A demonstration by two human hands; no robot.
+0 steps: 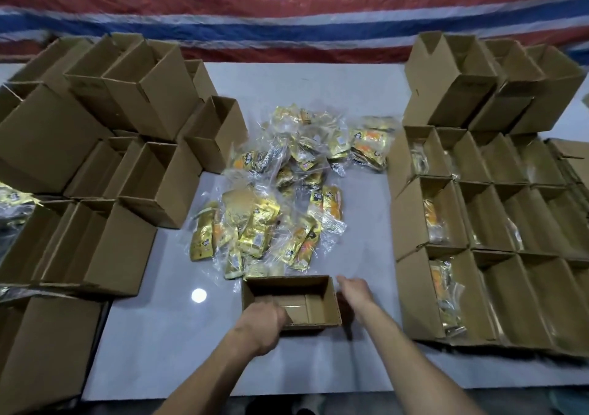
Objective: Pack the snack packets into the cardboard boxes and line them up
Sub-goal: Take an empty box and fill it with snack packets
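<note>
An open, empty cardboard box (314, 299) stands on the white table in front of me. My left hand (263, 320) grips its near left wall, fingers curled over the rim. My right hand (353, 288) is open, fingers straight, just right of the box's right wall, whether touching it I cannot tell. A heap of gold and orange snack packets (271, 210) in clear wrap lies just beyond the box, in the middle of the table.
Empty open boxes (153, 185) are piled at the left. At the right, rows of open boxes (497, 223) stand lined up, some showing packets inside; more boxes (452, 83) are stacked behind them. A striped tarp (287, 9) hangs at the back.
</note>
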